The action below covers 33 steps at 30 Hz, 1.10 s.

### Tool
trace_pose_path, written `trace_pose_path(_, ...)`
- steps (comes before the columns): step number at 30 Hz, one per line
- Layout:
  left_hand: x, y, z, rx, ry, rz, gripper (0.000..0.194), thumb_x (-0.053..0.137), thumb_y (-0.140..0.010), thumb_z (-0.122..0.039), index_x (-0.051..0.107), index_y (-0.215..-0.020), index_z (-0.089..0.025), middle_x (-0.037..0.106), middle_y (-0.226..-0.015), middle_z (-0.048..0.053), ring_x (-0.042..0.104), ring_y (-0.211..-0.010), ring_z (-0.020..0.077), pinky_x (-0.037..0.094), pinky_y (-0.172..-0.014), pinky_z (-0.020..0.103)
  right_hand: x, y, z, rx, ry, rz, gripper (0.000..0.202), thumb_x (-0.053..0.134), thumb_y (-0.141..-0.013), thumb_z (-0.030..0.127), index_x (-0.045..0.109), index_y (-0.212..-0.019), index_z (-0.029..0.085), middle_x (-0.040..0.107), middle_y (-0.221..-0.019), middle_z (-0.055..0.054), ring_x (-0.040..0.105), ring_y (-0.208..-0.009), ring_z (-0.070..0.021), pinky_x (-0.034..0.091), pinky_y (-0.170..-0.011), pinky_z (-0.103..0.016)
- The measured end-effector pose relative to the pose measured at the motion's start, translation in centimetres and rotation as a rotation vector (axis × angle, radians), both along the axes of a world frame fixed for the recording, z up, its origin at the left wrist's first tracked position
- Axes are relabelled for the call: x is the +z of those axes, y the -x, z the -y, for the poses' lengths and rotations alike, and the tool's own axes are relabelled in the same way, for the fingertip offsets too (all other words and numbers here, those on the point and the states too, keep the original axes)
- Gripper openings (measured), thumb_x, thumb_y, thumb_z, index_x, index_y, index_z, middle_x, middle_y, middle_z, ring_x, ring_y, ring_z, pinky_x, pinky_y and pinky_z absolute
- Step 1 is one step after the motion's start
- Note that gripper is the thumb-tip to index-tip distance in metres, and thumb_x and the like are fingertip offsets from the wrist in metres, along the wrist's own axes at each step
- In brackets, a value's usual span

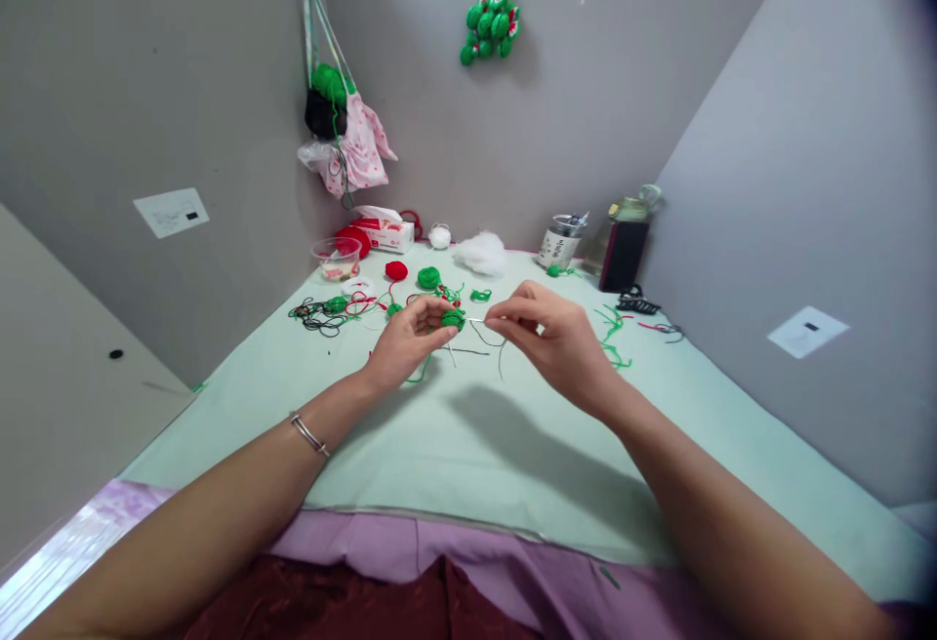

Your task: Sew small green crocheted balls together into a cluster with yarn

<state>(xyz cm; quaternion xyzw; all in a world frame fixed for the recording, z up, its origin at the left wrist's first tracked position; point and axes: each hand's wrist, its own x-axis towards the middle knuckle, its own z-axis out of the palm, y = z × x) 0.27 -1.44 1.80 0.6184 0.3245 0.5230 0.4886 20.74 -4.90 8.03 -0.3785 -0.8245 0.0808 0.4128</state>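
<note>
Left hand (404,341) pinches green yarn piece (453,319) over worktop (439,464); right hand (556,336) pinches slim pale item (476,320), probably needle. Looks mid-stitch. Next move calls for steady left grip, dark strand (492,344) untangled.

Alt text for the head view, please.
A person's left hand holds a small green piece over a pale tabletop; the right hand pinches something thin beside it. A red yarn ball and a green yarn ball lie beyond.
</note>
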Motion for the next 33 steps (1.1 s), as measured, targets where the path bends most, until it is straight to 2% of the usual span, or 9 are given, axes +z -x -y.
trace_pose_path(3, 0.0, 0.0, 0.0, -0.008, -0.008, 0.005, 0.032, 0.076, -0.075, -0.03, 0.062, -0.101, -0.018, 0.066, -0.105, 0.007, 0.06, -0.102, 0.0199, 0.047, -0.094, 0.037, -1.3, 0.4, -0.4, -0.085, -0.128, 0.192, 0.016, 0.058, -0.094, 0.02, 0.071, -0.085, 0.02, 0.055, -0.077, -0.002, 0.049, -0.066, -0.0128, 0.037, -0.062, -0.027)
trace_pose_path(7, -0.1, 0.0, 0.0, -0.007, -0.01, 0.005, 0.032, 0.075, -0.076, -0.031, 0.062, -0.102, -0.017, 0.066, -0.106, 0.008, 0.06, -0.102, 0.02, 0.047, -0.094, 0.037, -2.0, 0.5, -0.6, -0.142, -0.208, 0.323, 0.023, 0.053, -0.096, 0.02, 0.069, -0.081, 0.019, 0.055, -0.076, -0.004, 0.049, -0.069, -0.0139, 0.035, -0.062, -0.026)
trace_pose_path(15, -0.5, 0.1, -0.1, -0.017, -0.049, -0.018, 0.032, 0.074, -0.078, -0.028, 0.064, -0.106, -0.017, 0.064, -0.107, 0.008, 0.06, -0.1, 0.0188, 0.046, -0.095, 0.037, -2.0, 0.6, -0.5, -0.152, -0.158, 0.381, 0.025, 0.05, -0.097, 0.019, 0.069, -0.081, 0.018, 0.055, -0.078, -0.005, 0.05, -0.072, -0.0147, 0.034, -0.063, -0.025)
trace_pose_path(19, -0.4, 0.1, 0.0, -0.035, -0.051, -0.043, 0.035, 0.076, -0.076, -0.026, 0.066, -0.108, -0.017, 0.065, -0.107, 0.007, 0.059, -0.099, 0.0174, 0.046, -0.093, 0.035, -2.2, 0.5, -0.8, -0.116, -0.028, 0.282, 0.02, 0.053, -0.095, 0.019, 0.07, -0.084, 0.018, 0.055, -0.077, -0.003, 0.048, -0.067, -0.013, 0.034, -0.062, -0.026)
trace_pose_path(25, 0.2, -0.1, 0.4, -0.034, 0.066, 0.004, 0.039, 0.081, -0.07, -0.028, 0.07, -0.105, -0.016, 0.071, -0.102, 0.006, 0.063, -0.093, 0.0178, 0.049, -0.088, 0.034, -2.8, 0.3, -2.3, 0.038, 0.328, -0.079, 0.015, 0.063, -0.088, 0.027, 0.072, -0.082, 0.018, 0.057, -0.077, -0.002, 0.048, -0.066, -0.0124, 0.037, -0.063, -0.027)
trace_pose_path(28, 0.4, -0.1, 0.6, -0.028, 0.099, 0.02, 0.039, 0.083, -0.067, -0.029, 0.072, -0.102, -0.017, 0.073, -0.101, 0.006, 0.065, -0.092, 0.0181, 0.051, -0.089, 0.035, -3.1, 0.5, -2.8, 0.132, 0.491, -0.244, 0.019, 0.067, -0.083, 0.034, 0.071, -0.077, 0.016, 0.059, -0.078, -0.002, 0.047, -0.066, -0.012, 0.037, -0.061, -0.027)
trace_pose_path(33, 0.8, -0.1, 0.8, -0.037, 0.104, 0.042, 0.038, 0.083, -0.067, -0.029, 0.073, -0.101, -0.017, 0.075, -0.1, 0.006, 0.067, -0.093, 0.0186, 0.052, -0.09, 0.035, -3.2, 0.6, -2.7, 0.176, 0.705, -0.38, 0.027, 0.072, -0.077, 0.042, 0.068, -0.074, 0.016, 0.051, -0.066, 0.002, 0.039, -0.058, -0.009, 0.033, -0.055, -0.025)
